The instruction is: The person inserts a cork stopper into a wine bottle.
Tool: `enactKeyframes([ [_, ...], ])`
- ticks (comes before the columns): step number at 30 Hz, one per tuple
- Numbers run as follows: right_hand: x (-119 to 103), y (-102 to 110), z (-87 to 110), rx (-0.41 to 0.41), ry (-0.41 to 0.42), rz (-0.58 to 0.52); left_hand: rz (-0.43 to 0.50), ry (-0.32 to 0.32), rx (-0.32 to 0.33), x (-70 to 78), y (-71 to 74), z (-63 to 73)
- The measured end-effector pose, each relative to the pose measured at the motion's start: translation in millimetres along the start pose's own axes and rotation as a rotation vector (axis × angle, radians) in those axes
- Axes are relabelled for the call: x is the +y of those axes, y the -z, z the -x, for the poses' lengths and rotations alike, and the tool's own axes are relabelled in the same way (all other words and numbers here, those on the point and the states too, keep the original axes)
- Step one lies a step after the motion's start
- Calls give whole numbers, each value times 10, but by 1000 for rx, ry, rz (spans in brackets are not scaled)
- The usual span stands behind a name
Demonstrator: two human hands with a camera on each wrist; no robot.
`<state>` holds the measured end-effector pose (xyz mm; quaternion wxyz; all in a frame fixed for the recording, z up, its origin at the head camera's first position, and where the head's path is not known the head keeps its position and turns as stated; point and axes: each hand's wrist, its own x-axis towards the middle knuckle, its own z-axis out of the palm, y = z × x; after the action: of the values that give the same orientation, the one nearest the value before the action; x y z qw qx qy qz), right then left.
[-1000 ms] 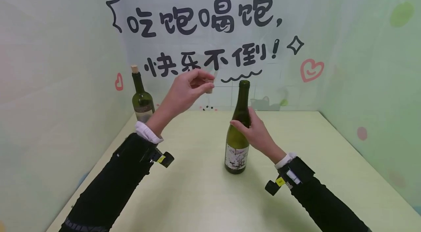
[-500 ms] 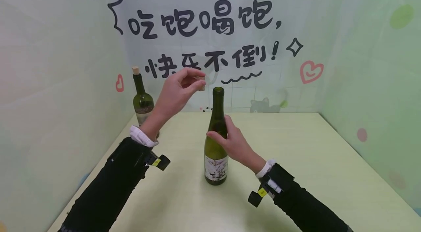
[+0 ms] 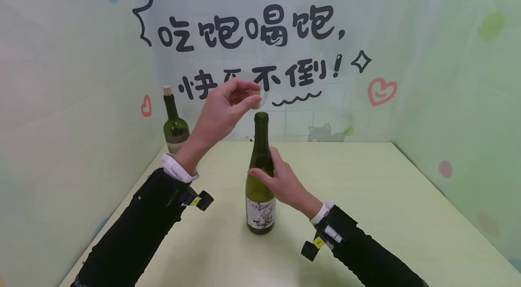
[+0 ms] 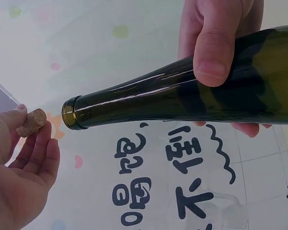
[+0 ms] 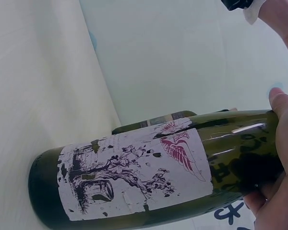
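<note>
My left hand (image 3: pixel 220 110) pinches a cork (image 4: pixel 31 123) between thumb and fingers. It is just above the mouth of a green wine bottle (image 3: pixel 259 192), with a small gap between cork and mouth in the left wrist view. My right hand (image 3: pixel 286 185) grips that bottle around its shoulder, thumb in front. The bottle is upright and uncorked; whether its base touches the table is hard to tell. Its worn white label (image 5: pixel 134 172) bears a dark tree and a red wing.
A second green wine bottle (image 3: pixel 176 129) stands at the back left with a cork (image 3: pixel 167 91) in its neck, partly behind my left forearm. The pale table (image 3: pixel 346 178) meets printed wall sheets (image 3: pixel 447 97) at the back and sides.
My right hand has brought the bottle leftward and nearer to me, beneath the left hand. The left hand shifted left, then slightly back right, still pinching the cork.
</note>
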<state>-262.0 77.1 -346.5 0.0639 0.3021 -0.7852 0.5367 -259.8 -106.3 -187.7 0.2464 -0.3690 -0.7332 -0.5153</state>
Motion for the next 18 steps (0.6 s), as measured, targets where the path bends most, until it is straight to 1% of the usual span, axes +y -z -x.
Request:
enactKeyframes([
  [3, 22, -8, 6, 2, 5, -4, 9, -14, 0, -5, -33, -3],
  [9, 18, -20, 5, 5, -3, -16, 21, -9, -13, -46, -69, -12],
  [18, -9, -11, 7, 1, -3, -14, 5, 26, -21, -127, -103, -20],
])
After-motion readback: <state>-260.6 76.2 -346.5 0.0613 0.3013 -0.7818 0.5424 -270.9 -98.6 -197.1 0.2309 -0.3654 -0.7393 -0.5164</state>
